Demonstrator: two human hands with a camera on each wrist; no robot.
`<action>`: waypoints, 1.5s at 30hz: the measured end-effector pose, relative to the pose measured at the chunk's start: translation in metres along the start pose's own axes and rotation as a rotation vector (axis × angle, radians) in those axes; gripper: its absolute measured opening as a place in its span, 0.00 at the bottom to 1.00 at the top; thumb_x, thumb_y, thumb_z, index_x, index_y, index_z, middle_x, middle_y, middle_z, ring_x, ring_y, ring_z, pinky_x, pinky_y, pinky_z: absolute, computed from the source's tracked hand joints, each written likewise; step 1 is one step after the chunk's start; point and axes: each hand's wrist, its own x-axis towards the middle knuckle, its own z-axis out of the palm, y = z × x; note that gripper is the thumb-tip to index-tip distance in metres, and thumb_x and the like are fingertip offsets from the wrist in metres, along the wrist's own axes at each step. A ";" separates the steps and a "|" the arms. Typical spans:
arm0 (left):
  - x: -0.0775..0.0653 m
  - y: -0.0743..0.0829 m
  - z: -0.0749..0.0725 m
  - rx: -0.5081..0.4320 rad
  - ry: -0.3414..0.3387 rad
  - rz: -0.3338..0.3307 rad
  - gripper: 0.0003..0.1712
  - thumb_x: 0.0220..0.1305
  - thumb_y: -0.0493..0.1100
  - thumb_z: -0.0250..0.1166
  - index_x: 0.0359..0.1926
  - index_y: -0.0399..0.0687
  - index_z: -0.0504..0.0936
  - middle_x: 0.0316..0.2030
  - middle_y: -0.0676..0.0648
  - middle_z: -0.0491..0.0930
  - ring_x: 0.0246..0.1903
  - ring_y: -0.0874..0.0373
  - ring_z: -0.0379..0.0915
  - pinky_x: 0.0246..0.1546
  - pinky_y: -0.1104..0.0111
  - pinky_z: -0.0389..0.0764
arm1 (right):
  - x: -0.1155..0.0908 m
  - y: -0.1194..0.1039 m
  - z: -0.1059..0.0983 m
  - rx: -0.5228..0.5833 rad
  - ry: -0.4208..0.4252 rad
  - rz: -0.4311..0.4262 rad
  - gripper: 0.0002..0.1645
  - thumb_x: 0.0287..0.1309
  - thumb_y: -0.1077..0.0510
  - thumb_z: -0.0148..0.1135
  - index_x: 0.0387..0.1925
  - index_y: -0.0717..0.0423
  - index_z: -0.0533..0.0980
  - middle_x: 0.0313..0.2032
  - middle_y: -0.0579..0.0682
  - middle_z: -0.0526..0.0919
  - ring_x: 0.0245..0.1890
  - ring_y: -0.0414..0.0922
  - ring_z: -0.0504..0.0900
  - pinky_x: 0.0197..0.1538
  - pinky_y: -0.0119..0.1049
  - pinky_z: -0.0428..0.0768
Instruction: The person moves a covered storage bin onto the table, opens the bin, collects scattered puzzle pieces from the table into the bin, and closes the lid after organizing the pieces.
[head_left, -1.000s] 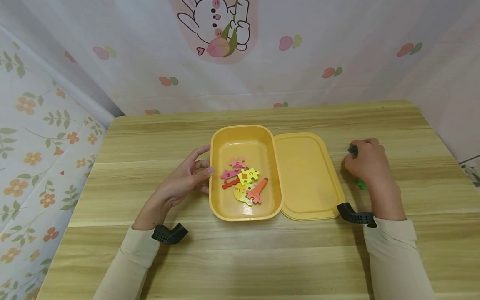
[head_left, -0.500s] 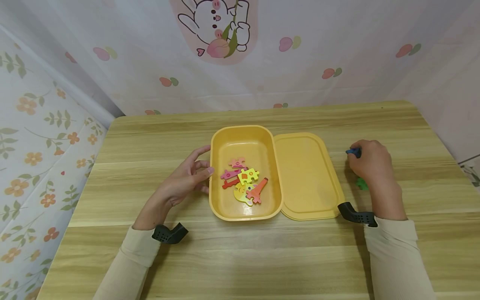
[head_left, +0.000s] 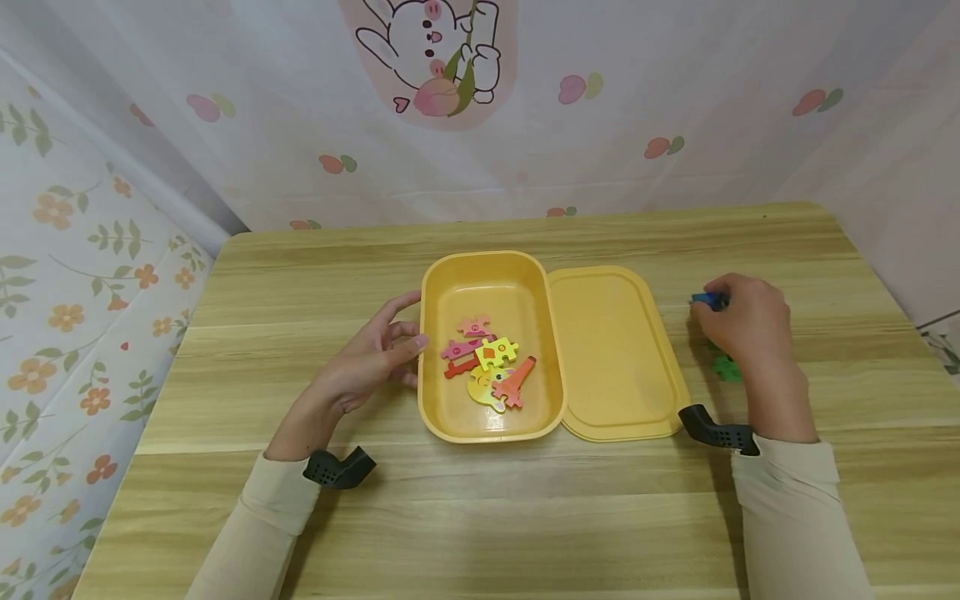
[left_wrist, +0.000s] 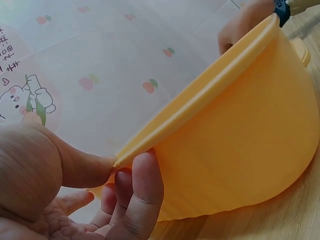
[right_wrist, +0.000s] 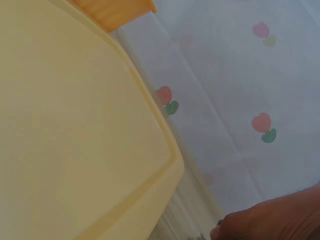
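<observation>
My left hand (head_left: 372,350) grips the left rim of a yellow plastic box (head_left: 429,408). In the left wrist view the thumb lies at the rim and the fingers (left_wrist: 145,182) touch the outer wall. Several puzzle pieces lie inside the box, among them a yellow piece (head_left: 497,351), an orange piece (head_left: 514,382) and a pink piece (head_left: 474,326). Over the right of the table, my right hand (head_left: 750,321) pinches a blue puzzle piece (head_left: 708,300). Green puzzle pieces (head_left: 725,367) lie beneath that hand, partly hidden by it.
A yellow lid (head_left: 615,350) lies flat against the box's right side, between the box and my right hand. The wooden table (head_left: 480,517) ends at a patterned white curtain (head_left: 615,108) behind. Dark wrist mounts (head_left: 340,468) sit on both arms.
My right hand has shifted slightly right, and more of the blue piece and the green pieces shows now. The left hand and the box have stayed in place.
</observation>
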 end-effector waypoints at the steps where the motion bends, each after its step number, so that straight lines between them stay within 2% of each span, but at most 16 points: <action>1: 0.000 0.000 0.000 0.000 0.001 0.001 0.43 0.80 0.35 0.56 0.85 0.57 0.46 0.58 0.37 0.71 0.43 0.52 0.81 0.35 0.66 0.90 | 0.000 -0.001 0.000 0.008 0.015 0.000 0.22 0.71 0.56 0.58 0.54 0.73 0.79 0.52 0.76 0.82 0.51 0.74 0.78 0.53 0.70 0.78; 5: 0.000 0.000 0.000 0.003 0.000 0.004 0.43 0.80 0.35 0.56 0.85 0.57 0.46 0.59 0.35 0.71 0.44 0.52 0.81 0.36 0.66 0.90 | 0.000 -0.002 0.001 0.028 0.051 0.000 0.20 0.71 0.56 0.57 0.51 0.71 0.82 0.47 0.74 0.85 0.46 0.71 0.81 0.47 0.66 0.79; 10: 0.001 -0.001 -0.001 -0.004 -0.001 0.003 0.43 0.80 0.35 0.56 0.85 0.57 0.46 0.60 0.36 0.71 0.43 0.52 0.82 0.36 0.66 0.90 | 0.000 -0.001 0.002 0.032 0.020 -0.009 0.20 0.71 0.57 0.58 0.51 0.72 0.81 0.48 0.75 0.84 0.46 0.71 0.80 0.47 0.67 0.77; 14: 0.000 -0.001 -0.001 -0.007 0.000 0.004 0.43 0.80 0.35 0.57 0.85 0.57 0.46 0.58 0.37 0.71 0.43 0.52 0.81 0.35 0.66 0.90 | 0.000 -0.001 0.001 0.028 -0.037 -0.001 0.22 0.71 0.57 0.59 0.55 0.72 0.80 0.51 0.76 0.82 0.49 0.72 0.80 0.50 0.67 0.78; 20: 0.000 0.001 0.000 -0.007 0.003 0.003 0.43 0.80 0.34 0.56 0.85 0.58 0.47 0.59 0.37 0.71 0.43 0.52 0.81 0.35 0.66 0.90 | 0.002 0.000 -0.006 -0.025 -0.165 -0.011 0.28 0.69 0.56 0.59 0.61 0.74 0.75 0.58 0.78 0.78 0.56 0.75 0.77 0.55 0.70 0.78; 25: 0.000 0.001 0.000 0.001 0.005 0.003 0.43 0.80 0.35 0.56 0.85 0.58 0.47 0.59 0.36 0.71 0.43 0.52 0.82 0.35 0.66 0.90 | 0.002 0.003 -0.009 -0.063 -0.210 -0.037 0.27 0.69 0.59 0.57 0.62 0.75 0.74 0.60 0.79 0.76 0.58 0.77 0.75 0.58 0.72 0.77; 36: 0.000 -0.001 0.000 0.003 0.000 0.010 0.43 0.80 0.35 0.56 0.85 0.57 0.46 0.59 0.36 0.72 0.43 0.52 0.82 0.36 0.65 0.90 | 0.003 -0.001 -0.007 -0.051 -0.185 0.000 0.29 0.69 0.56 0.57 0.63 0.73 0.75 0.58 0.77 0.79 0.55 0.74 0.78 0.55 0.69 0.79; 42: 0.001 -0.002 -0.001 0.000 -0.002 0.008 0.43 0.80 0.35 0.56 0.85 0.57 0.46 0.59 0.36 0.71 0.43 0.52 0.81 0.36 0.66 0.90 | 0.002 -0.002 -0.006 -0.081 -0.155 0.011 0.29 0.69 0.51 0.59 0.62 0.69 0.77 0.56 0.74 0.81 0.51 0.71 0.81 0.45 0.64 0.81; 45: 0.001 -0.002 -0.001 0.000 0.000 0.005 0.43 0.80 0.35 0.56 0.85 0.57 0.46 0.58 0.37 0.71 0.43 0.53 0.81 0.36 0.66 0.90 | 0.002 -0.003 -0.006 -0.072 -0.142 0.013 0.29 0.69 0.50 0.60 0.61 0.69 0.77 0.55 0.74 0.82 0.49 0.70 0.82 0.44 0.63 0.81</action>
